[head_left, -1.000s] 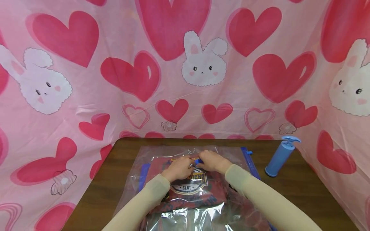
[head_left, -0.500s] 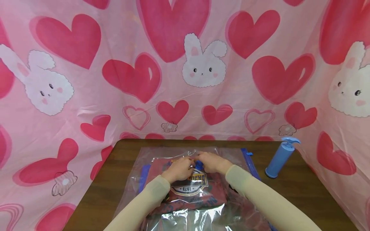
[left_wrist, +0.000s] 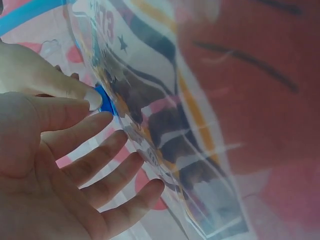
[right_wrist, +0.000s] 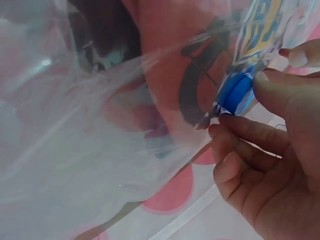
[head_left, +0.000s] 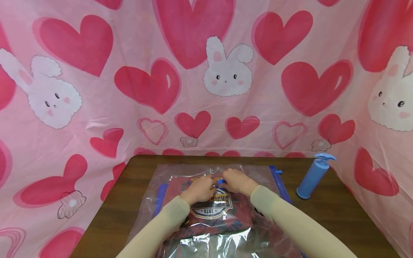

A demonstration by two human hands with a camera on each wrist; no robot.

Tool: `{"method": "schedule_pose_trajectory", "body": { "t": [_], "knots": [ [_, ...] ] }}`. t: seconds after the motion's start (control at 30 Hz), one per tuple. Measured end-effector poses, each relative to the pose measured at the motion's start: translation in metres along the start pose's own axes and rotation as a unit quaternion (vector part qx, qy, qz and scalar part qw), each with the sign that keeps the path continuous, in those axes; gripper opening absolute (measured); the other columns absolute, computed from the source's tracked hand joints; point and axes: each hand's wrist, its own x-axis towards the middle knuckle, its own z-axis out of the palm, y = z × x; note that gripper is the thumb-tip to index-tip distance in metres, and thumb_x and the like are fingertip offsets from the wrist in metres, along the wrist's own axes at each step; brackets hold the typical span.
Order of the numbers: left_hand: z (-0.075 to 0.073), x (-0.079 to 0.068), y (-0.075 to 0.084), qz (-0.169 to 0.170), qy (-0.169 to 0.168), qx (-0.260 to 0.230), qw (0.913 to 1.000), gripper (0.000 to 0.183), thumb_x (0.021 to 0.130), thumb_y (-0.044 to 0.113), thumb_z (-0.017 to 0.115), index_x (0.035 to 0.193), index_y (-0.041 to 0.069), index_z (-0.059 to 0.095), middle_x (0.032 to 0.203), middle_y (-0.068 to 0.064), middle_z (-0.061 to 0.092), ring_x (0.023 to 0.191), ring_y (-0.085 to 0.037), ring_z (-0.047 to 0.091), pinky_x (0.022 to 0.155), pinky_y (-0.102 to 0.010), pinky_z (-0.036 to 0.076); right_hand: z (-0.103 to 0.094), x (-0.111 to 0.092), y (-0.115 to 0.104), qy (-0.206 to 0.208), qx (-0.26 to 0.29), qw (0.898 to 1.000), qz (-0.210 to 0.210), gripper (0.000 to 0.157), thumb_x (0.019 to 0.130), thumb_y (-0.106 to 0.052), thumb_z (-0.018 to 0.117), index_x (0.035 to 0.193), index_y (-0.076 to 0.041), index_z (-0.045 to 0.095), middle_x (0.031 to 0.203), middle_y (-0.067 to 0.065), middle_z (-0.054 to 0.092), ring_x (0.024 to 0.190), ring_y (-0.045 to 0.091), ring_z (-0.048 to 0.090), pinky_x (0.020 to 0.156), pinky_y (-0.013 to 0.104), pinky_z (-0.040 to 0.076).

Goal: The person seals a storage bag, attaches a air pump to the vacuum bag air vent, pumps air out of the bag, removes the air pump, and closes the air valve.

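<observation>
A clear plastic storage bag [head_left: 206,247] lies on the table, with a folded red printed garment [head_left: 226,224] inside. A round blue valve cap [right_wrist: 239,96] sits on the bag's plastic above the print. My right hand [head_left: 238,181] pinches this cap between thumb and fingers; the thumb [right_wrist: 270,97] rests on its side. Beside it, my left hand [left_wrist: 70,155] has its fingers spread and nearly straight, their tips at the plastic near the cap. The head view hides part of the cap behind the fingers.
A blue hand pump [head_left: 312,178] stands upright on the brown wooden table [head_left: 342,215] at the right. The bag has a blue zip edge with a slider [head_left: 278,172]. A pink curtain [head_left: 193,100] with hearts and rabbits surrounds the table.
My right hand's fingers have shifted around the blue valve cap: half a second ago more of it showed, now they cover more. My left hand has stayed almost still.
</observation>
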Motion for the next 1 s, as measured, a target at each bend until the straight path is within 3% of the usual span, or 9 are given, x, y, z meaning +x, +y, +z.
{"method": "schedule_pose_trajectory", "body": {
  "t": [0.2, 0.3, 0.43, 0.53, 0.67, 0.8, 1.0],
  "knots": [
    [0.0005, 0.0017, 0.0001, 0.001, -0.001, 0.004, 1.0, 0.021, 0.099, 0.013, 0.067, 0.114, 0.012, 0.08, 0.128, -0.008, 0.069, 0.108, -0.023, 0.067, 0.088, -0.045, 0.057, -0.0006, -0.0024, 0.0009, 0.014, 0.005, 1.0, 0.017, 0.027, 0.09, -0.03, 0.086, 0.083, -0.009, 0.07, 0.073, 0.0, 0.063, 0.07, 0.02, 0.065, 0.065, 0.041, 0.057],
    [0.0006, 0.0021, 0.0002, -0.002, -0.003, 0.001, 1.0, 0.02, 0.099, 0.013, 0.067, 0.113, 0.011, 0.081, 0.128, -0.008, 0.069, 0.11, -0.025, 0.067, 0.091, -0.045, 0.057, -0.0027, -0.0036, 0.0015, 0.001, 0.007, 1.0, 0.013, 0.027, 0.086, -0.024, 0.089, 0.101, -0.008, 0.073, 0.089, 0.004, 0.069, 0.084, 0.024, 0.07, 0.077, 0.044, 0.06],
    [0.0014, 0.0028, 0.0009, -0.004, -0.006, 0.008, 0.9999, 0.02, 0.1, 0.015, 0.067, 0.113, 0.011, 0.081, 0.13, -0.007, 0.069, 0.114, -0.023, 0.066, 0.09, -0.044, 0.057, -0.0056, -0.0044, 0.002, -0.031, 0.012, 0.999, -0.015, 0.057, 0.082, -0.008, 0.087, 0.135, -0.012, 0.069, 0.123, 0.009, 0.07, 0.111, 0.029, 0.069, 0.095, 0.048, 0.057],
    [0.0023, 0.0029, 0.0014, -0.006, -0.007, 0.009, 0.9999, 0.02, 0.1, 0.015, 0.067, 0.113, 0.012, 0.081, 0.13, -0.006, 0.069, 0.114, -0.021, 0.065, 0.086, -0.042, 0.057, -0.0059, -0.0041, 0.002, -0.036, 0.016, 0.998, -0.044, 0.066, 0.079, 0.002, 0.084, 0.14, -0.016, 0.067, 0.128, 0.008, 0.068, 0.113, 0.029, 0.069, 0.095, 0.048, 0.058],
    [0.0037, 0.0032, 0.0004, -0.004, -0.005, 0.012, 0.9999, 0.018, 0.1, 0.015, 0.066, 0.11, 0.013, 0.081, 0.124, -0.005, 0.07, 0.105, -0.019, 0.065, 0.082, -0.041, 0.057, -0.003, -0.0026, 0.0024, -0.027, 0.012, 0.998, -0.062, 0.062, 0.078, 0.005, 0.082, 0.135, -0.017, 0.071, 0.122, 0.005, 0.069, 0.108, 0.027, 0.07, 0.092, 0.047, 0.059],
    [0.0046, 0.0034, -0.0015, -0.002, -0.005, 0.017, 0.9998, 0.018, 0.1, 0.016, 0.066, 0.111, 0.014, 0.08, 0.124, -0.005, 0.07, 0.106, -0.02, 0.066, 0.083, -0.043, 0.057, -0.001, -0.0011, 0.0031, -0.025, 0.013, 0.998, -0.05, 0.055, 0.08, 0.003, 0.082, 0.131, -0.016, 0.073, 0.117, 0.005, 0.071, 0.102, 0.026, 0.071, 0.09, 0.046, 0.06],
    [0.0035, 0.0029, -0.0024, -0.003, -0.002, 0.019, 0.9998, 0.019, 0.1, 0.016, 0.067, 0.113, 0.014, 0.08, 0.123, -0.006, 0.07, 0.105, -0.023, 0.067, 0.084, -0.045, 0.058, 0.0002, 0.0011, 0.0028, -0.01, 0.008, 0.999, -0.03, 0.017, 0.089, -0.013, 0.084, 0.105, -0.011, 0.077, 0.09, 0.002, 0.07, 0.08, 0.021, 0.069, 0.076, 0.041, 0.06]
  ]
}}
